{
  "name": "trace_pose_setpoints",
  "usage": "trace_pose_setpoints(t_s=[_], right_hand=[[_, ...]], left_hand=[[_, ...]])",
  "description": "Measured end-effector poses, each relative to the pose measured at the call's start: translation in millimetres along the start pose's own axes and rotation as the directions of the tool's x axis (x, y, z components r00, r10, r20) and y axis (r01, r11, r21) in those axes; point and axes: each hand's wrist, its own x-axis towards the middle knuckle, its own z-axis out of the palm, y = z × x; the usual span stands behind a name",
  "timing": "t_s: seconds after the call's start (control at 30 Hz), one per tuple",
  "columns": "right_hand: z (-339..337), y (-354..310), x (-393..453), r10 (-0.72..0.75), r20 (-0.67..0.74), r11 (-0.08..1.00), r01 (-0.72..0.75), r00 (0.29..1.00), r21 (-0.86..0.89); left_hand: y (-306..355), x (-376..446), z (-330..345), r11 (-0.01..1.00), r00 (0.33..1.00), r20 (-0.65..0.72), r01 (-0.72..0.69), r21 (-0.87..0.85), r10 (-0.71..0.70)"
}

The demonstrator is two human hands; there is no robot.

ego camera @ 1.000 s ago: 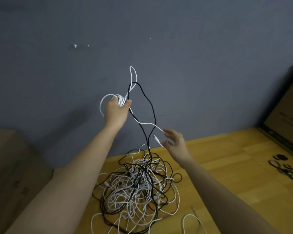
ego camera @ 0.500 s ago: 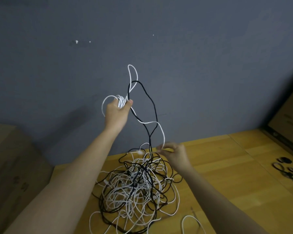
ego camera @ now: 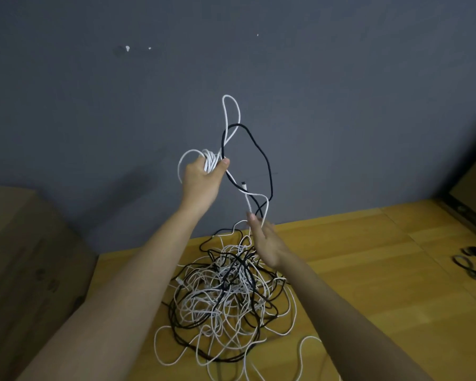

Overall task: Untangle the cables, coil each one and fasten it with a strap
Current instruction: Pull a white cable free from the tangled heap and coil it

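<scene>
My left hand (ego camera: 202,182) is raised in front of the wall, shut on a bundle of white cable loops (ego camera: 211,163). A white loop and a black cable (ego camera: 267,166) rise above the fist and hang down toward the pile. The white cable's plug end (ego camera: 243,185) dangles free just right of that hand. Lower down, my right hand (ego camera: 265,240) is held with fingers straight, the white strand running beside its fingertips. A tangled pile of white and black cables (ego camera: 228,298) lies on the wooden floor (ego camera: 368,270).
A grey wall (ego camera: 313,78) stands close behind the pile. A cardboard box (ego camera: 25,257) sits at the left and another (ego camera: 473,193) leans at the right. Several black straps (ego camera: 473,262) lie on the floor at the far right.
My right hand dipped to the pile, then rose again with straight fingers. The white cable's plug end is now free and hangs near my left hand, which stayed raised.
</scene>
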Motion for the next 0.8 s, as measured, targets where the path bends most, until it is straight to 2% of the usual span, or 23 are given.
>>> trace_pose_setpoints(t_s=[0.03, 0.1, 0.2, 0.27, 0.33, 0.4, 0.5, 0.63, 0.67, 0.73, 0.8], right_hand=[[1, 3, -1, -0.086, -0.09, 0.991, 0.077, 0.992, -0.108], [2, 7, -2, -0.256, -0.255, 0.95, 0.194, 0.932, -0.245], [7, 12, 1, -0.343, -0.411, 0.903, 0.175, 0.845, -0.393], [8, 13, 6, -0.369, -0.526, 0.907, 0.175, 0.766, -0.383], [3, 6, 6, -0.304, -0.63, 0.952, 0.202, 0.715, -0.23], [-4, -1, 7, -0.214, -0.603, 0.977, 0.181, 0.768, -0.116], [-6, -6, 16, -0.237, -0.449, 0.964, 0.15, 0.862, -0.219], [2, -12, 24, -0.346, -0.271, 0.932, 0.297, 0.898, -0.206], [3, -13, 24, -0.344, -0.247, 0.924, 0.281, 0.906, -0.258], [6, -13, 26, -0.278, -0.214, 0.861, 0.144, 0.937, -0.487], [8, -10, 34, -0.223, -0.26, 0.778, 0.011, 0.939, -0.628]], left_hand=[[-1, 0, 0, 1.0, 1.0, -0.002, 0.003, -0.004, -0.003], [-1, 0, 0, 1.0, 1.0, -0.003, 0.009, -0.016, -0.009], [4, -2, 4, 1.0, 1.0, 0.014, 0.009, -0.022, -0.009], [7, -4, 7, 0.999, 0.999, 0.032, 0.004, -0.035, -0.002], [9, -6, 9, 0.999, 0.999, 0.046, 0.009, -0.038, -0.007], [9, -6, 8, 0.997, 0.999, 0.049, 0.027, -0.067, -0.024], [11, -7, 10, 0.988, 0.996, 0.066, 0.064, -0.14, -0.055], [19, -11, 15, 0.973, 0.99, 0.123, 0.096, -0.209, -0.071], [21, -12, 15, 0.974, 0.988, 0.14, 0.096, -0.206, -0.067], [22, -13, 15, 0.979, 0.982, 0.175, 0.098, -0.176, -0.067], [20, -13, 13, 0.987, 0.98, 0.187, 0.089, -0.131, -0.064]])
